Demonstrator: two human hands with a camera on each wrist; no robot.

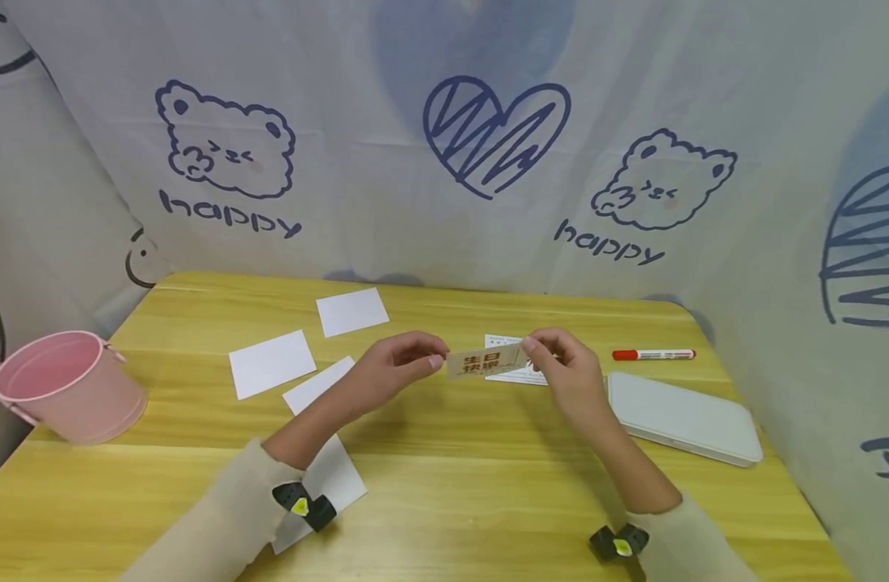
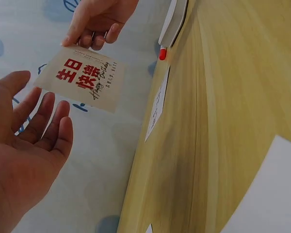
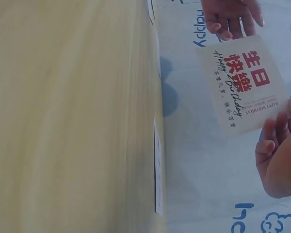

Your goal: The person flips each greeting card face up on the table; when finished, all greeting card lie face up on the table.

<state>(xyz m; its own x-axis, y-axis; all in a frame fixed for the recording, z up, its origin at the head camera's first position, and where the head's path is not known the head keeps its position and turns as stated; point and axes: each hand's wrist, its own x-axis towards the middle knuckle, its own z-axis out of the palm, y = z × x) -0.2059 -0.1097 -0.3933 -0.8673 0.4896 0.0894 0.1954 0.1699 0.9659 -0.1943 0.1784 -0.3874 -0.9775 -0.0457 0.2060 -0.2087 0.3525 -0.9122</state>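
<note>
A birthday card [image 1: 482, 361] with large red Chinese characters and "Happy Birthday" script is held up above the table. My right hand [image 1: 574, 384] pinches one edge of it between thumb and fingers. At the card's opposite edge is my left hand [image 1: 386, 373], its thumb apart from its loosely bent fingers. In the left wrist view, that left hand [image 2: 31, 150] has nothing pinched; whether a fingertip touches the card [image 2: 82, 80] cannot be told. Behind the held card, another printed card [image 1: 497, 343] lies flat, partly covered by the right hand.
Several white cards, one a blank-looking card [image 1: 272, 364], lie on the left of the wooden table [image 1: 444, 501]. A pink bucket [image 1: 88, 396] stands at the left edge. On the right are a red-capped marker [image 1: 655, 355] and a white flat case [image 1: 684, 419]. A printed curtain [image 1: 372, 162] hangs behind.
</note>
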